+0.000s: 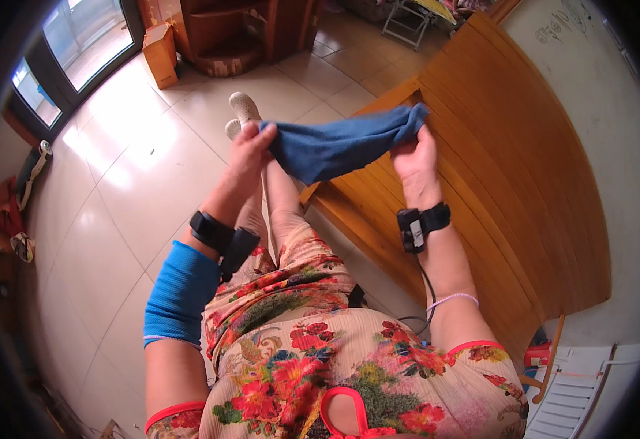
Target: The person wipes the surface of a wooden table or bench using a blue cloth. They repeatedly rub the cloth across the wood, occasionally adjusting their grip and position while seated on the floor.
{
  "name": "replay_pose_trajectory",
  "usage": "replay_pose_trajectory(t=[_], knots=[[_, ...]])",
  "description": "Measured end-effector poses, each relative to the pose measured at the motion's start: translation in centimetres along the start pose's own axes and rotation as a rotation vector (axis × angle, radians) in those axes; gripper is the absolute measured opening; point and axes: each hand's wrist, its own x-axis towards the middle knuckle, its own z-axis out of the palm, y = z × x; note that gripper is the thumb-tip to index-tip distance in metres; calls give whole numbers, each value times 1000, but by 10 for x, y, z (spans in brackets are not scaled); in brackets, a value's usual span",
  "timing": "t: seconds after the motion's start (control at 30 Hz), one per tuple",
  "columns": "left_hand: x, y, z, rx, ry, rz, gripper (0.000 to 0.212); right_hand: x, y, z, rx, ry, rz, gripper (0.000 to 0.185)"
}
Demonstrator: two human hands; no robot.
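A piece of blue cloth is stretched between my two hands in front of my legs. My left hand pinches its left end between thumb and fingers. At the opposite end, my right hand grips a bunched corner, its fingers partly hidden behind the fabric. The cloth's middle sags and its lower edge hangs down to a point. A bright blue sleeve covers my left elbow and forearm. Black strapped devices sit on both wrists, the right one with a cable running down from it.
A wooden bench stands at my right along a white wall. Shiny tiles cover the floor. Ahead are a wooden cabinet and an orange-brown box. A folding stool is farther back; a white slatted chair stands lower right.
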Motion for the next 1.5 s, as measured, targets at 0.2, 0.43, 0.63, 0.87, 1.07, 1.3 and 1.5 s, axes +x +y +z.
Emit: replay_pose_trajectory(t=[0.2, 0.43, 0.63, 0.87, 1.07, 1.3, 1.5], knots=[[-1, 73, 54, 98, 171, 210, 22, -1, -31, 27, 74, -69, -70, 57], [-15, 73, 57, 39, 157, -308, 19, -11, -8, -3, -65, 186, 338, 48], [-10, 91, 61, -380, -65, -179, 21, 14, -52, 3, -124, 7, 129, 26], [-13, 57, 44, -278, 36, -325, 20, 8, -48, -17, -471, -29, 367, 19], [-5, 82, 53, -421, -189, -122, 17, 10, -74, 23, -403, -198, -13, 25], [-25, 48, 36, -395, -147, -316, 32, 11, -37, 3, -293, -34, 336, 38], [-39, 34, 43, -332, -193, -407, 37, 33, -30, -22, -367, 26, 223, 26]])
